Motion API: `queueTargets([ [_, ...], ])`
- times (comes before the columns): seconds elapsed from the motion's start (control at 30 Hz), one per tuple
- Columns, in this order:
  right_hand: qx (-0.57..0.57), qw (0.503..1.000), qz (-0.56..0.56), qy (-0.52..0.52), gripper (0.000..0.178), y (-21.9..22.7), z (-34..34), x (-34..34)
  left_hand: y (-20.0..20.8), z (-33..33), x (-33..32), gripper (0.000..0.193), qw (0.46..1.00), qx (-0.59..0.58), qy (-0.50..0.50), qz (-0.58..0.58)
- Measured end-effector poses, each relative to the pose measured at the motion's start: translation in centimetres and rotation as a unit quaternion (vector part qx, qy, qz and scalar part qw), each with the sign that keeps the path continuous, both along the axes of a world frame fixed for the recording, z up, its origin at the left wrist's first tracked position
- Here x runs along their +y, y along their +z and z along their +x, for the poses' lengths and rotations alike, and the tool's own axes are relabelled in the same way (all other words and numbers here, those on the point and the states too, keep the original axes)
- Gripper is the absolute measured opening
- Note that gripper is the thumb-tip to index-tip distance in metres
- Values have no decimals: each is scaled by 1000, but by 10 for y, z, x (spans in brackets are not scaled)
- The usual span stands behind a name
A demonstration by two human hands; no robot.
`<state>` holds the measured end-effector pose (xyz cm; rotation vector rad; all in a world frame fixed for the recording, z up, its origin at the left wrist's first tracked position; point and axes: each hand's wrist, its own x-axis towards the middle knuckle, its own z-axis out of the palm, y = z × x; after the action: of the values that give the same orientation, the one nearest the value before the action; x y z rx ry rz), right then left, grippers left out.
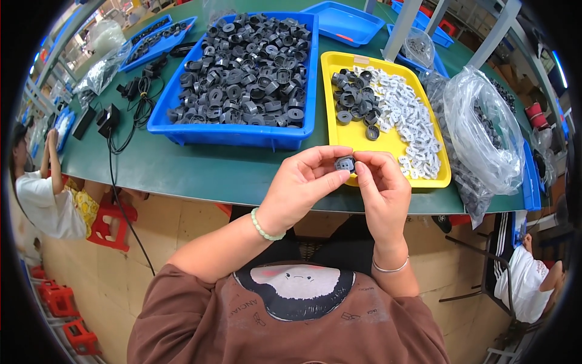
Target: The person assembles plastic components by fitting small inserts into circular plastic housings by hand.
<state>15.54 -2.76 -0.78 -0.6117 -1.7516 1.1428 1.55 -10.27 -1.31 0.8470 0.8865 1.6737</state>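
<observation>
Between the fingertips of both hands is a small dark plastic housing (345, 164) with a pale grey piece showing in its face. My left hand (306, 179) pinches it from the left, thumb across the front. From the right, the thumb and fingers of my right hand (383, 182) close on its other side. Both hands are just over the front edge of a yellow tray (357, 141). In that tray lie a pile of dark round housings (354, 97) on the left and many small white plastic pieces (407, 112) on the right.
A large blue bin (224, 134) full of dark housings stands left of the yellow tray on the green table (200, 173). Clear plastic bags (482, 130) lie at right. Black cables (140, 106) run over the left edge. Other people (51, 203) sit at both sides.
</observation>
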Motion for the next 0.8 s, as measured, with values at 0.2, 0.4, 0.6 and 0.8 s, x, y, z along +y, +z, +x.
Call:
queueTargets([
  [0.2, 24, 999, 11, 19, 11, -7, 2, -2, -9, 3, 4, 22, 1000, 13, 21, -5],
  [0.4, 79, 994, -54, 49, 10, -10, 1, -7, -11, 2, 5, 18, 999, 35, 26, 16],
  [0.6, 74, 993, -74, 58, 11, -12, 6, -9, 0, -2, -2, 18, 997, 73, -2, -8],
  [0.8, 49, 997, -52, 35, 11, -14, 10, -8, -5, 1, 2, 21, 990, 139, 11, 3],
])
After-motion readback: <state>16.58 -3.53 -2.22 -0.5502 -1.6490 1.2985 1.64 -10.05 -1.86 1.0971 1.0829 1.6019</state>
